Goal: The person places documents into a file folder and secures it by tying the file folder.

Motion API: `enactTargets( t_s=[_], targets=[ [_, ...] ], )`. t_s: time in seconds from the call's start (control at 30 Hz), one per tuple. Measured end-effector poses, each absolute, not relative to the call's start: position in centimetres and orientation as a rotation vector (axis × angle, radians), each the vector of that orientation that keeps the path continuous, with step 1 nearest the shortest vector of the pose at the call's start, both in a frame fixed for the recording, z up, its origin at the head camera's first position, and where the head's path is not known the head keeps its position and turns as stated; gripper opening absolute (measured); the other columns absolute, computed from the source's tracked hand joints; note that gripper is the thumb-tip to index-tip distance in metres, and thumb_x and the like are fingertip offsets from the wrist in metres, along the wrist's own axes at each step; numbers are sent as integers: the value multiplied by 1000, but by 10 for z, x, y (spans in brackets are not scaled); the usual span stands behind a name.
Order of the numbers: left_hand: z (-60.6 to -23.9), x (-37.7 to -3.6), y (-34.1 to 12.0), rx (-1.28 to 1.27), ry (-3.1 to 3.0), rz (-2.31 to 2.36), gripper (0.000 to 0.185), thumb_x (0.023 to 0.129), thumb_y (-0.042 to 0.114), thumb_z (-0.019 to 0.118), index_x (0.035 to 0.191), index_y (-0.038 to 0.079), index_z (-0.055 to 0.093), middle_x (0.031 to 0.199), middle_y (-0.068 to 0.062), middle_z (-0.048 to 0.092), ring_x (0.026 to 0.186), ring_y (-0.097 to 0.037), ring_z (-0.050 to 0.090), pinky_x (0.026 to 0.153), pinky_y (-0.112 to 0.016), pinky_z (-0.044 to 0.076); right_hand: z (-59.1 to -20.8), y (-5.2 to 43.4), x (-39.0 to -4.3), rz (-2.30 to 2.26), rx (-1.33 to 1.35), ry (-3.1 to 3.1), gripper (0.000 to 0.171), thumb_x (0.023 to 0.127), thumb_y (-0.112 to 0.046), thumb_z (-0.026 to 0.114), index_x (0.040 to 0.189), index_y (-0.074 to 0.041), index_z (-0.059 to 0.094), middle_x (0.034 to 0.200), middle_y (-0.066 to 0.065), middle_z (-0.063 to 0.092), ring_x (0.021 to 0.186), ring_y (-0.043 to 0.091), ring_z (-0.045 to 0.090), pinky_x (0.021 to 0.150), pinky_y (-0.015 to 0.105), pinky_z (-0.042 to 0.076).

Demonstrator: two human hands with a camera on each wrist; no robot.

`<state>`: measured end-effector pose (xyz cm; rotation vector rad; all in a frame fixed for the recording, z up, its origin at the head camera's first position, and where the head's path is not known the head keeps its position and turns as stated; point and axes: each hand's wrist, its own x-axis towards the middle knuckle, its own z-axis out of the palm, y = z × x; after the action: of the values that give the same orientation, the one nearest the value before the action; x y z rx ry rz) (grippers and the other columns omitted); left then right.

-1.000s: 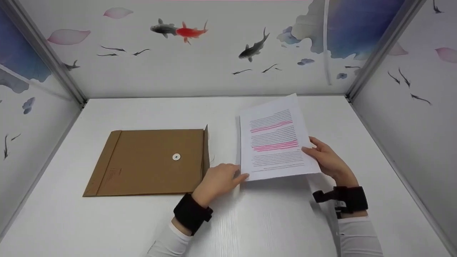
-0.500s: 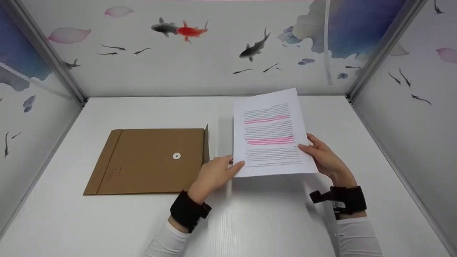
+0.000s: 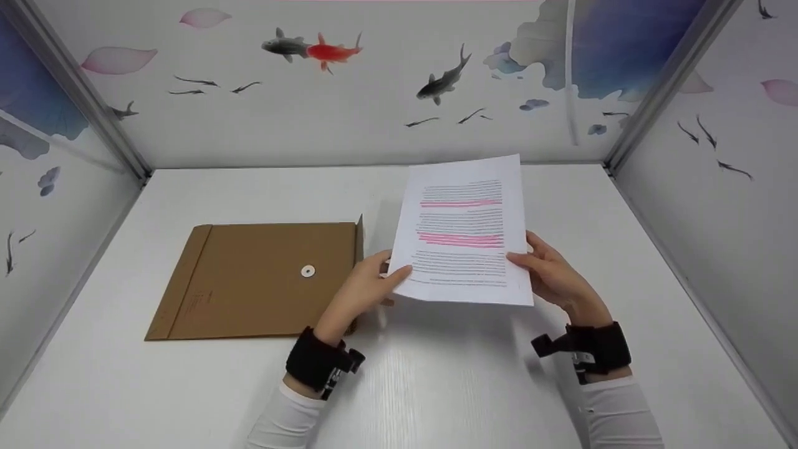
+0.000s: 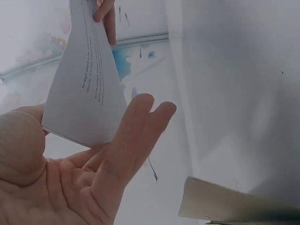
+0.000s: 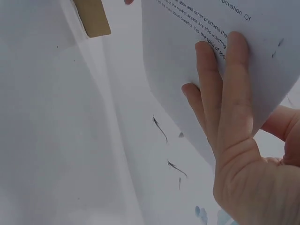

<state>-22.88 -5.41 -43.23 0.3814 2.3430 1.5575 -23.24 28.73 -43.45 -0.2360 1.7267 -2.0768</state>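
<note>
Pinching opposite edges of rectangular white, pink-marked printed paper point(image 3: 461, 218), the left hand point(image 3: 360, 288) and right hand point(image 3: 559, 274) hold it tilted beside a flat brown cardboard envelope point(image 3: 262, 280).

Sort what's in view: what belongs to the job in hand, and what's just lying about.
In the job:
Printed paper, pinched by the left hand and right hand.

Lying about:
Brown envelope, on the table, gripped by neither hand; it may belong with the paper.
Patterned wall, apparently just surroundings.

the right hand point(image 5: 246, 145) holds printed paper point(image 5: 173, 65), three fingers point(image 5: 238, 70) laid against it, a brown envelope point(image 5: 94, 18) at upper left.
</note>
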Motion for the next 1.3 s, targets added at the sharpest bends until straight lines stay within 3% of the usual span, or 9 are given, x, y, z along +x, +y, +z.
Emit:
enactTargets(
  t_s=[0.13, 0.37, 0.5, 0.8, 1.07, 1.3],
  targets=[
    [-432, -233, -61, 411, 2270, 1643, 46, 103, 16, 60, 145, -1, 52, 122, -24, 70, 95, -21, 74, 71, -34, 64, -433, 282, -231, -2094, -316, 1669, 63, 108, -3, 43, 161, -8, 10, 129, -2, 72, 110, 16, 75, 81, 30, 63],
    [-434, -241, -68, 404, 2075, 1771, 51, 104, 9, 56, 152, 0, 44, 126, -28, 69, 90, -14, 74, 83, -49, 63, -429, 273, -227, -2125, -429, 1542, 66, 107, 2, 39, 163, -8, 5, 137, 2, 68, 117, 19, 73, 83, 32, 63],
    [-434, -245, -73, 405, 2005, 1813, 55, 104, 8, 56, 155, 1, 39, 129, -27, 68, 89, -12, 74, 78, -39, 64, -427, 269, -227, -2114, -434, 1546, 68, 106, 3, 40, 163, -8, 4, 137, 2, 67, 117, 19, 73, 84, 32, 63],
    [-430, -246, -80, 382, 1860, 1909, 57, 102, 6, 57, 156, 4, 38, 130, -21, 70, 91, -12, 75, 81, -44, 64, -425, 268, -225, -2115, -396, 1566, 65, 106, 2, 40, 162, -8, 6, 134, 0, 69, 114, 18, 74, 84, 32, 63],
    [-429, -249, -91, 437, 1795, 1905, 59, 102, 7, 59, 156, 2, 36, 116, -7, 75, 87, -11, 76, 68, -28, 63, -422, 269, -225, -2131, -239, 1697, 62, 107, -6, 44, 160, -4, 11, 125, -4, 72, 106, 14, 76, 82, 28, 63],
    [-425, -252, -107, 519, 1767, 1836, 59, 101, 7, 60, 156, 1, 38, 107, 2, 76, 84, -10, 76, 64, -25, 62, -422, 274, -226, -2187, -179, 1718, 56, 107, -4, 44, 157, -7, 17, 122, -4, 73, 104, 13, 76, 79, 26, 62]
  ],
)
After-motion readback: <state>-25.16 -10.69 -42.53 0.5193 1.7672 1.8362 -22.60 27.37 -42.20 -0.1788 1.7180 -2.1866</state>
